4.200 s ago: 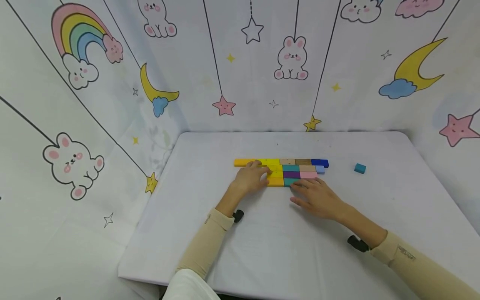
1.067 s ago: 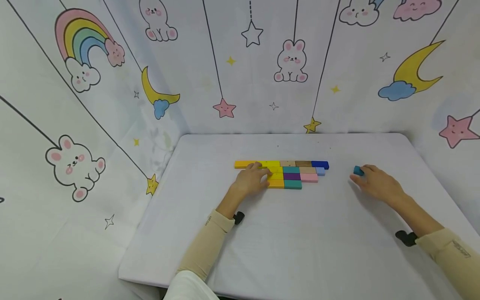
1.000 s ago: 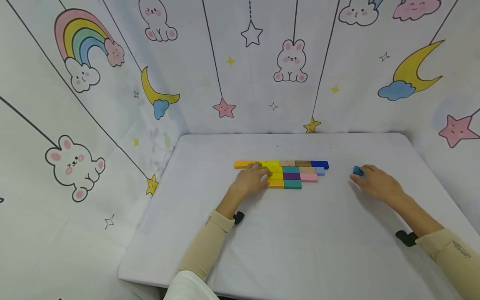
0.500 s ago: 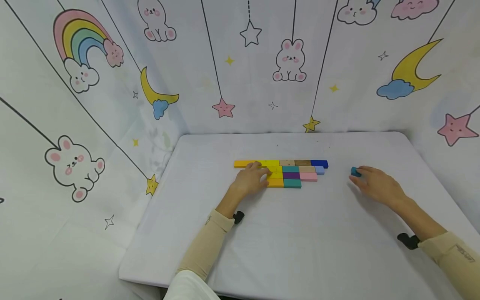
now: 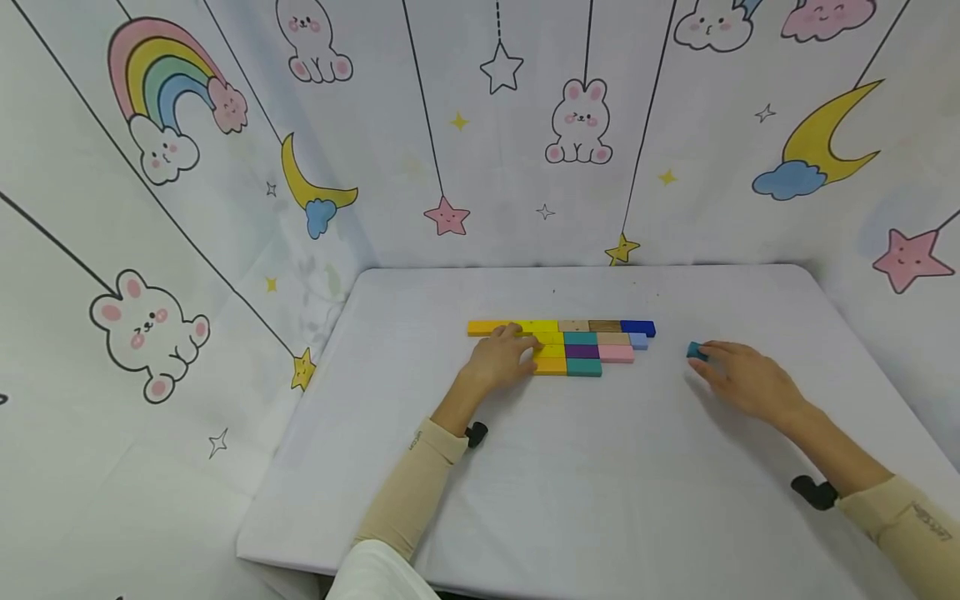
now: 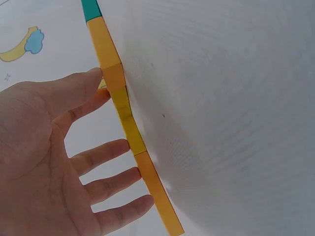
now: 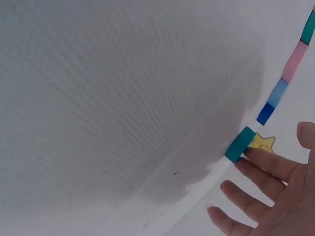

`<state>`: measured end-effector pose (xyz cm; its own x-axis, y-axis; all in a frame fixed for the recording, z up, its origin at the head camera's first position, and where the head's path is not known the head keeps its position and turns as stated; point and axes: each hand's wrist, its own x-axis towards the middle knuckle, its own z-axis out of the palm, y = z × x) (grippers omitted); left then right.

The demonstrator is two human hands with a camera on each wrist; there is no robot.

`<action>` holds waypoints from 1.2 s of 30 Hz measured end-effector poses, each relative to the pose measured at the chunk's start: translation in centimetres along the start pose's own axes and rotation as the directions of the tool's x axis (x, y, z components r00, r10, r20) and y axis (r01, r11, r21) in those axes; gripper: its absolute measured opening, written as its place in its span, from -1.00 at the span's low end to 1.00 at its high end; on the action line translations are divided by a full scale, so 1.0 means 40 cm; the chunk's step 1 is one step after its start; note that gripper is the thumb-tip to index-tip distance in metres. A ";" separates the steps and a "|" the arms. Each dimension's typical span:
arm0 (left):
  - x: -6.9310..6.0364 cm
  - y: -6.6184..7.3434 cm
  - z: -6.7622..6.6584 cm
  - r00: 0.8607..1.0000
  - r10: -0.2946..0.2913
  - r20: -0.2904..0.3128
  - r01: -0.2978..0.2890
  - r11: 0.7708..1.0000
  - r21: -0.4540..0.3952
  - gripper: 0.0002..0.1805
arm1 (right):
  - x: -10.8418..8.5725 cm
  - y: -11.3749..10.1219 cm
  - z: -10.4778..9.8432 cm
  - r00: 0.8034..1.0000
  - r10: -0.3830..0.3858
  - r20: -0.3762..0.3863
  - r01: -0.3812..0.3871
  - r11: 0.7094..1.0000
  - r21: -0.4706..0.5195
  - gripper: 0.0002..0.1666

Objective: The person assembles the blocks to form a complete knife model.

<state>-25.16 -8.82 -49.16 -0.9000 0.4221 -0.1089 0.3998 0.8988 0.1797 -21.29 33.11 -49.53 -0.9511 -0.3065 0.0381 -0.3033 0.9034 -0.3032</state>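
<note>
Flat coloured wooden blocks (image 5: 582, 352) lie side by side in staggered rows on the white table, yellow and orange at the left, teal, purple, pink and blue further right. My left hand (image 5: 498, 360) rests at the left end of these rows; in the left wrist view its spread fingertips (image 6: 132, 175) touch the yellow and orange blocks (image 6: 160, 194). Away to the right, a single teal block (image 7: 240, 144) stands apart from the rows. My right hand (image 5: 750, 382) touches it with the extended index and middle fingers, while the thumb (image 7: 306, 135) stays off it in the right wrist view.
A white cloth covers the table (image 5: 555, 483). Behind and to the left rise cloth walls (image 5: 510, 183) printed with bunnies, stars and moons. Black wrist cameras (image 5: 814, 492) sit at the sleeve cuffs.
My right hand left the rows and reached the lone teal block, which has since slid a little left and nearer with the fingers. My left hand has stayed in place.
</note>
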 end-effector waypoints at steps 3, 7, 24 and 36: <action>0.000 -0.001 0.003 1.000 0.003 -0.003 -0.003 1.000 -0.001 -0.57 | -0.004 -0.008 0.005 1.000 -0.016 -0.014 0.016 1.000 0.003 -0.26; 0.000 -0.002 0.004 1.000 0.003 -0.008 -0.003 1.000 0.000 -0.57 | -0.009 -0.016 0.015 0.999 -0.042 -0.035 0.042 0.999 0.000 -0.30; 0.002 -0.006 0.001 1.000 0.012 -0.007 -0.012 1.000 0.009 -0.57 | -0.018 -0.070 0.038 0.984 -0.149 -0.103 0.151 0.989 0.013 -0.44; 0.001 -0.003 0.000 1.000 0.012 -0.001 -0.012 1.000 -0.009 -0.56 | -0.030 -0.108 0.050 0.981 -0.163 -0.106 0.166 0.986 0.016 -0.52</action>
<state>-25.25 -8.92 -49.17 -0.8953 0.4328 -0.1056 0.4090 0.8925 0.1903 -18.71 28.97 -50.15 -0.8897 -0.4163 0.1876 -0.4557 0.8350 -0.3083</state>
